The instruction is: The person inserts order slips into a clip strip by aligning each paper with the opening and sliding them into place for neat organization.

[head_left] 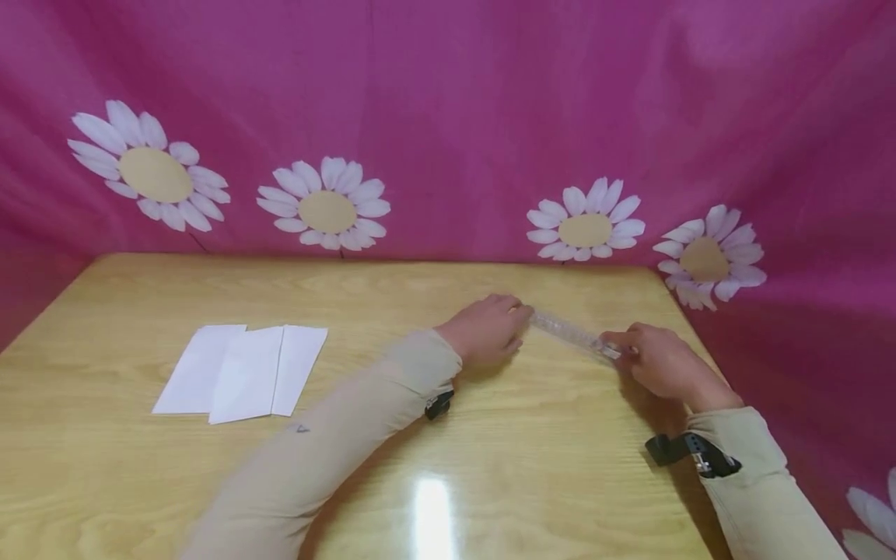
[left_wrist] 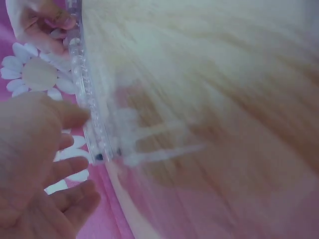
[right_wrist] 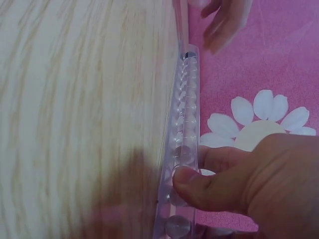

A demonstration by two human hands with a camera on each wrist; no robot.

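Note:
A narrow clear plastic strip (head_left: 567, 330) with a row of round, bead-like bumps is held at the right side of the table. My right hand (head_left: 661, 362) pinches its near end; in the right wrist view the thumb presses on the strip (right_wrist: 188, 114). By the other end is my left hand (head_left: 488, 330). Its fingers look loosely bent and spread in the left wrist view, beside the strip (left_wrist: 94, 114) and blurred; whether the thumb touches it is unclear. A small dark spot marks that end.
White paper sheets (head_left: 245, 381), partly overlapping, lie on the left of the wooden table (head_left: 392, 303). Behind and to the right hangs a magenta cloth (head_left: 448, 117) with large white flowers. A bright glare shows near the front of the tabletop.

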